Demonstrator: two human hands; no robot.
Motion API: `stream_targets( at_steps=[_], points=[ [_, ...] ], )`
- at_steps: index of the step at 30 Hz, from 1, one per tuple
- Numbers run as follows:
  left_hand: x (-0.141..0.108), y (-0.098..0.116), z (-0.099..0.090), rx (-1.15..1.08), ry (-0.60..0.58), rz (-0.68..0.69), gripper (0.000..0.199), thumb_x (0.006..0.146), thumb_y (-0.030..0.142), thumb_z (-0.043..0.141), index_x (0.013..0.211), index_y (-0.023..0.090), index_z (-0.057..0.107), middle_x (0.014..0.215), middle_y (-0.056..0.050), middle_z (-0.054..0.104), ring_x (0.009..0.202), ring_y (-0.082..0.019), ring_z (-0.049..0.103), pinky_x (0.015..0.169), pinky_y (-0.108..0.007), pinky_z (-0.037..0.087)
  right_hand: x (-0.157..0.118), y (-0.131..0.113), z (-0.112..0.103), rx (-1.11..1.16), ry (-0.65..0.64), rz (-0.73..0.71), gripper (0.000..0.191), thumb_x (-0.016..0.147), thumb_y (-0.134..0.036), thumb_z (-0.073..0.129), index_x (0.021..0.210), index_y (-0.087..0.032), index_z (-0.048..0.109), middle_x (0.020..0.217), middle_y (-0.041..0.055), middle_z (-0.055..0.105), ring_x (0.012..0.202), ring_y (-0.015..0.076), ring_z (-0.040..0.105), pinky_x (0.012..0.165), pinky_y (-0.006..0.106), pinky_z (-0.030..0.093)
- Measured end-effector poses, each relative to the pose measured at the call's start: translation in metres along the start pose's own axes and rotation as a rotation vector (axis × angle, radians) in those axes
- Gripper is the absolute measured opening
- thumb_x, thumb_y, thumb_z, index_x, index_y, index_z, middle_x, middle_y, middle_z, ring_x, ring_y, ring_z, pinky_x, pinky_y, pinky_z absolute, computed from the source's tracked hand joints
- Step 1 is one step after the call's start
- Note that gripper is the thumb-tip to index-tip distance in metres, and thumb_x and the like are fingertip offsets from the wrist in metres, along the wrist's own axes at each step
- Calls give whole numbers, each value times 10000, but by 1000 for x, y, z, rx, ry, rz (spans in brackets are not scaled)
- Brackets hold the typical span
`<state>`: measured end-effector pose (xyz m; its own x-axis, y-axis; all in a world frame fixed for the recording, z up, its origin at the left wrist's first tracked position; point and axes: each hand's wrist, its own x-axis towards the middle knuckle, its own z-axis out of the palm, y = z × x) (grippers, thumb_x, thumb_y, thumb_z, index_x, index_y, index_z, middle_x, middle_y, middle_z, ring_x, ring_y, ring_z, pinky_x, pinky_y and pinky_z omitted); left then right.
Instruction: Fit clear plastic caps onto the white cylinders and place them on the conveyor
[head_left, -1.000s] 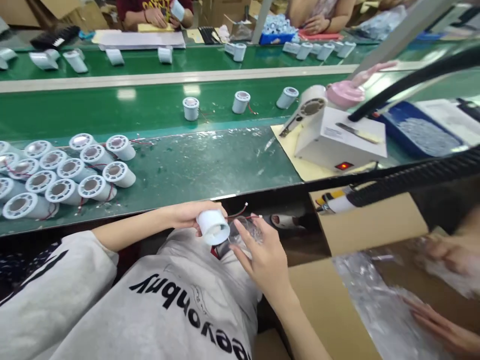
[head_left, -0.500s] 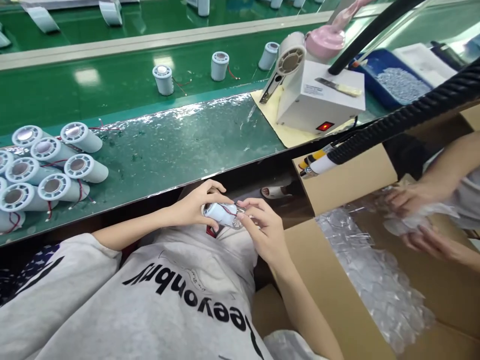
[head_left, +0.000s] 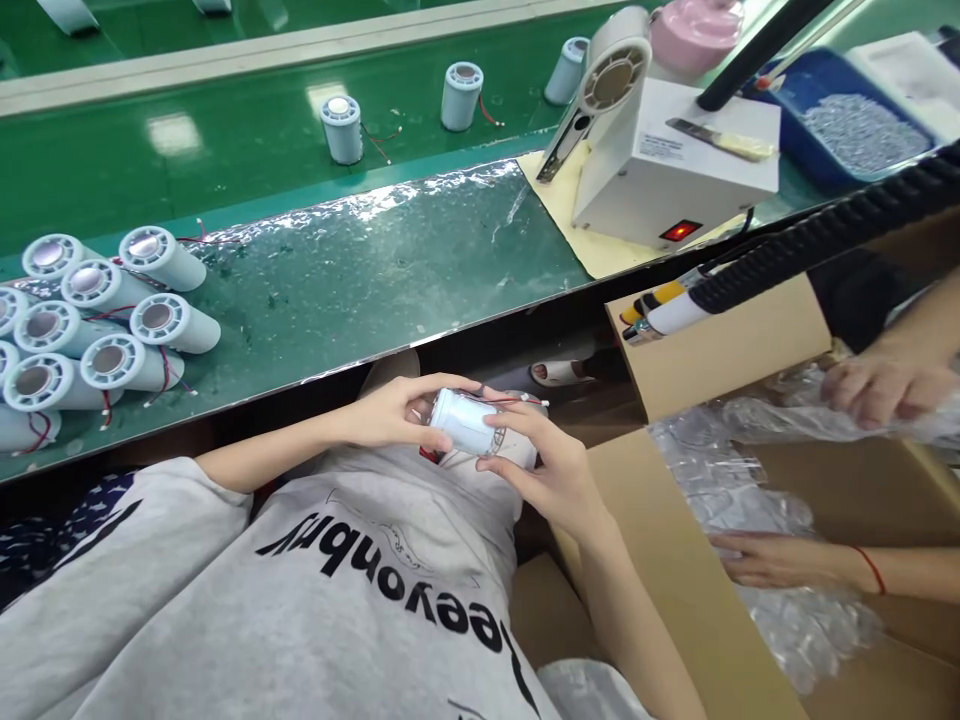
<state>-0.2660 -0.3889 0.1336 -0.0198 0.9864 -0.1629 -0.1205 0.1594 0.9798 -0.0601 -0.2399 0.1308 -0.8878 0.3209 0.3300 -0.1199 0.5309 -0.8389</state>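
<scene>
"Where's the pale blue cylinder point(head_left: 465, 422)?"

"Over the lap point(head_left: 484, 488), on its side between both hands. The left hand point(head_left: 390, 412) clamps one end, thumb against fingers; the right hand point(head_left: 559, 468) pinches the other, near the thin red wires point(head_left: 517, 400)."

"How should it handle?"

"Probably light and stiff, a little slick — hold it by the smooth barrel. The wires look fragile, so I'd keep fingertips off them."

"And beyond?"

"The green bench point(head_left: 360, 300), similar cylinders point(head_left: 177, 324) grouped at its left — then the conveyor belt point(head_left: 247, 180)."
</scene>
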Motion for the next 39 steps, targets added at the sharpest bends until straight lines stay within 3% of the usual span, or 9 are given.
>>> stream_targets(
  at_steps=[6, 9, 16, 24, 32, 35, 39],
  points=[
    [-2, 10, -3, 132, -43, 180, 736, 757, 337, 878, 1439, 271, 610, 1475, -129, 621, 1313, -292, 619, 1031, -381, 542, -2, -5, -2, 181, -43, 123, 443, 885, -339, 812, 1286, -296, 630, 1284, 76, 715, 1217, 277, 694, 979, 398, 632],
    [-3, 13, -2, 190, -54, 226, 709, 777, 315, 861, 1439, 274, 612, 1474, -132, 617, 1332, -286, 605, 1039, -383, 544, -1, -9, -3, 274, -51, 218, 440, 877, -368, 818, 1264, -287, 626, 1260, 78, 714, 1190, 268, 703, 956, 387, 641],
    [-5, 15, -2, 230, -59, 217, 697, 785, 316, 848, 1439, 280, 610, 1478, -127, 607, 1326, -289, 604, 1027, -390, 553, 2, -19, -2, 435, -60, 429, 446, 852, -461, 822, 1199, -276, 612, 1241, 91, 699, 1093, 248, 725, 901, 377, 644],
    [-6, 16, -3, 267, -69, 207, 697, 798, 325, 838, 1450, 272, 597, 1513, -130, 579, 1367, -300, 573, 1045, -401, 543, 6, -18, 1, 521, -56, 554, 486, 820, -590, 797, 1128, -268, 604, 1117, 68, 704, 854, 195, 706, 734, 315, 616],
    [-8, 12, -4, 302, -83, 266, 707, 809, 322, 835, 1467, 276, 581, 1517, -135, 577, 1382, -299, 565, 1048, -399, 543, 3, -12, 11, 690, -20, 737, 542, 780, -683, 775, 1034, -241, 590, 831, -3, 677, 652, 176, 707, 564, 309, 644],
    [-8, 12, -4, 300, -88, 263, 712, 807, 321, 837, 1470, 287, 579, 1526, -131, 571, 1398, -305, 553, 1066, -413, 536, 4, -12, 16, 726, -30, 815, 617, 749, -784, 728, 942, -224, 560, 727, -11, 676, 516, 174, 691, 466, 284, 601],
    [-8, 10, -3, 309, -84, 302, 693, 813, 328, 833, 1461, 291, 590, 1552, -131, 546, 1429, -309, 527, 1115, -442, 505, 9, -17, 19, 774, -57, 868, 691, 682, -874, 700, 855, -233, 508, 640, -14, 674, 469, 180, 675, 397, 251, 540]
  ],
)
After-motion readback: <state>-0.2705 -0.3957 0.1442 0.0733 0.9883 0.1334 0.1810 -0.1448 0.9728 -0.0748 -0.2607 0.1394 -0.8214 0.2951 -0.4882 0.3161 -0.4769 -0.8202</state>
